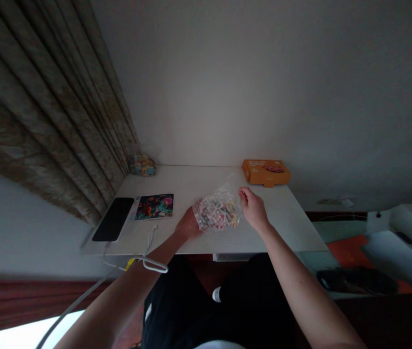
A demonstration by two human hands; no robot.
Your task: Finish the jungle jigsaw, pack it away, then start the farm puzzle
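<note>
A clear, crinkled plastic bag (217,211) full of small multicoloured pieces is held up over the white desk. The pieces look like jigsaw pieces, but they are too small to be sure. My left hand (190,224) grips the bag from its left side, with its fingers partly hidden behind the plastic. At the bag's upper right edge, my right hand (252,206) is closed in a pinch on the thin clear plastic. A card with a dark floral picture (154,207) lies flat to the left of the bag.
An orange box (267,172) stands at the desk's back right. A dark-screened tablet (113,219) lies at the left edge, near a white cable (150,240). Another colourful packet (142,165) sits at the back left by the curtain (53,87). The white desk (282,232) meets the wall.
</note>
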